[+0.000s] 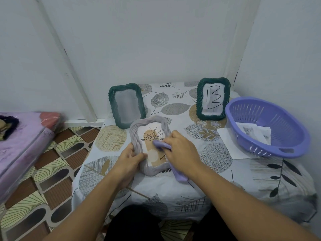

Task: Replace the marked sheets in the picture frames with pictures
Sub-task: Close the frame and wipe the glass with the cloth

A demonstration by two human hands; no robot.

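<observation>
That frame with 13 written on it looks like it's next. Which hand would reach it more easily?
Probably the right hand. The green frame marked 13 stands on the table's far right, beside the purple basket. The right hand holds only a purple cloth, while the left hand steadies the grey frame.

Both bare forearms are extended forward from the bottom edge of the view and converge toward the middle. The left hand (130, 157) is held palm-inward with its fingers curled round the left edge of the frame (139, 133), the thumb laid on the front face. The right hand (180, 150) is turned palm-down, knuckles raised, with the fingers bent over a cloth (163, 145) that is pressed against the frame's face. The two hands are kept near each other, without touching. Both wrists are held roughly straight.
</observation>
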